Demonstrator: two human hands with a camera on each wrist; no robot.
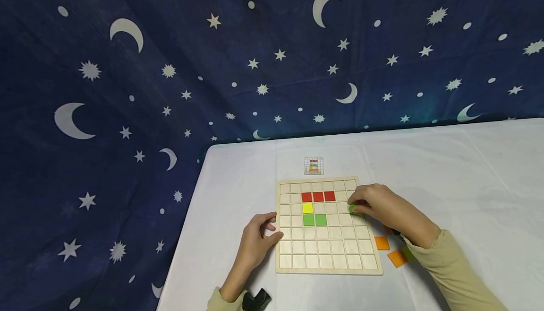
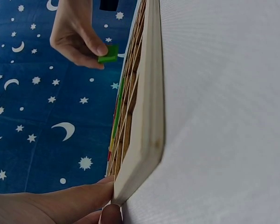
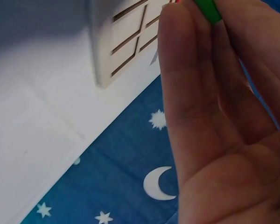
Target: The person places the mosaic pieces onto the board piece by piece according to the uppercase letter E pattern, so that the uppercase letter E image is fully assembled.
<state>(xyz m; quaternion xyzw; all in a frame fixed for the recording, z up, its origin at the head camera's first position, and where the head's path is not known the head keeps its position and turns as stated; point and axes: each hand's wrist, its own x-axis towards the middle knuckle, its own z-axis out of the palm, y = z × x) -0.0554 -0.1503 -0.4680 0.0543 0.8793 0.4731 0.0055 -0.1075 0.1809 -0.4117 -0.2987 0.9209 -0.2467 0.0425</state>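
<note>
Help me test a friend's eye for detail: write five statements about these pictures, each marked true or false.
1. The right hand pinches a green tile. True.
2. Three red tiles sit in one row on the board. True.
3. In the head view, the yellow tile is above the red tiles. False: it is just below the leftmost one.
4. The left hand holds an orange tile. False: it touches the board's edge.
5. The small card lies on the board. False: it lies beyond its far edge.

Head view evenly lit, soft shadows under the forearms on the white cloth-covered worktop [image 1: 467, 183]; right wrist view dimmer, heavy grey shadow upper left, slightly blurry.
</note>
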